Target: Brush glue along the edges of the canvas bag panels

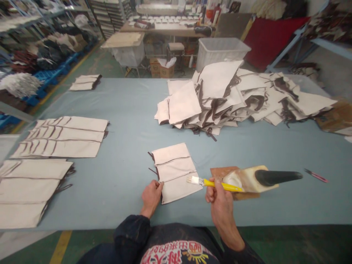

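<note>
In front of me a cream fabric panel (174, 167) with dark seams lies flat on the blue-grey table. My left hand (152, 196) pinches its lower left edge, where dark trim shows. My right hand (221, 198) grips a paint brush (220, 184) by its yellow handle. The pale bristles point left, over the panel's right side; whether they touch it I cannot tell. Just right of that hand sits a cut-open plastic container (247, 178) with a black handle and white matter inside, resting on a brown sheet (244, 196).
A big loose heap of cream panels (220, 95) covers the far right of the table (129, 139). Overlapping panels (63, 135) and a stack (30, 190) lie at left, a small stack (85, 82) farther back. Thread snips (316, 175) lie right. A grey bin (220, 51) stands behind.
</note>
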`<state>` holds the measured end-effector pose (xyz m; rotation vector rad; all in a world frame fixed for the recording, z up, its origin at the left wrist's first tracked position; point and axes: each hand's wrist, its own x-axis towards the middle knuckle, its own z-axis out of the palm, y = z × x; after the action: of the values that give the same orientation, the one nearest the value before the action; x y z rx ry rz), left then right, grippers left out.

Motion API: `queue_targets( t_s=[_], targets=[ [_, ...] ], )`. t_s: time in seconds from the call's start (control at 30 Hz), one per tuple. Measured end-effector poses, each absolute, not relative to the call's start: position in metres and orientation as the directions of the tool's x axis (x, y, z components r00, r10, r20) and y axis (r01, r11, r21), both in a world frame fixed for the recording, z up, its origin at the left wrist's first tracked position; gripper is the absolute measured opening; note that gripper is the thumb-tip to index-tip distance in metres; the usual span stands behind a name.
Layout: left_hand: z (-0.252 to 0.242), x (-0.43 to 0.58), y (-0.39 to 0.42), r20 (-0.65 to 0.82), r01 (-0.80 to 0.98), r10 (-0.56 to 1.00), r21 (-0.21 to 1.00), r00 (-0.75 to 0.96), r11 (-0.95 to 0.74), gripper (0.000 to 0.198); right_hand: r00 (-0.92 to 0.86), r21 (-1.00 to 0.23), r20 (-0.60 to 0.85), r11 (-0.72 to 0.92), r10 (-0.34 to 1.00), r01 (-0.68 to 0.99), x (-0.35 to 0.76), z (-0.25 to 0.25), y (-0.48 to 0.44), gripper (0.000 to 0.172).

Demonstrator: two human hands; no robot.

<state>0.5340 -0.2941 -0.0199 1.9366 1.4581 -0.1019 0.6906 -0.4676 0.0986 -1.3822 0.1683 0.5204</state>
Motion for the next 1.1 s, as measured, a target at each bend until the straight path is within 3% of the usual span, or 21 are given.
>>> queue_targets(
  t_s=[0.13, 0.23, 0.37, 0.5, 0.67, 0.8, 0.9, 1.1],
  targets=[
    [-0.005, 0.534, -0.292, -0.429, 0.828, 0.797, 0.539, 0.425, -0.152, 0.028, 0.88, -0.901, -0.392, 0.083, 0.267, -0.426, 0.692, 0.099, -0.462, 0.049],
    [0.018, 0.534, -0.285, -0.388, 0.738, 0.771, 0.657, 0.505, -0.153, 0.024, 0.915, -0.946, -0.299, 0.039, 0.271, -0.321, 0.69, 0.097, -0.461, 0.048],
    [0.056, 0.543, -0.273, -0.392, 0.57, 0.693, 0.821, 0.605, -0.033, 0.033, 0.924, -0.992, 0.055, -0.086, 0.378, 0.094, 0.683, 0.085, -0.462, 0.032],
    [0.088, 0.561, -0.265, -0.459, 0.416, 0.618, 0.881, 0.639, 0.224, 0.042, 0.677, -0.778, 0.488, -0.077, 0.551, 0.624, 0.678, 0.075, -0.457, 0.018],
    [0.124, 0.58, -0.26, -0.553, 0.289, 0.476, 0.804, 0.683, 0.519, 0.035, 0.472, -0.53, 0.673, -0.073, 0.569, 0.845, 0.678, 0.094, -0.443, 0.022],
    [0.152, 0.584, -0.256, -0.662, 0.184, 0.313, 0.569, 0.681, 0.801, 0.026, 0.323, -0.383, 0.746, -0.022, 0.582, 0.924, 0.69, 0.111, -0.43, 0.013],
    [0.166, 0.584, -0.254, -0.713, 0.168, 0.234, 0.444, 0.661, 0.88, 0.029, 0.259, -0.351, 0.764, 0.043, 0.592, 0.935, 0.7, 0.113, -0.421, 0.005],
    [0.162, 0.575, -0.254, -0.721, 0.116, 0.19, 0.352, 0.666, 0.929, 0.025, 0.3, -0.367, 0.773, 0.008, 0.56, 0.93, 0.701, 0.111, -0.41, 0.022]
  ],
)
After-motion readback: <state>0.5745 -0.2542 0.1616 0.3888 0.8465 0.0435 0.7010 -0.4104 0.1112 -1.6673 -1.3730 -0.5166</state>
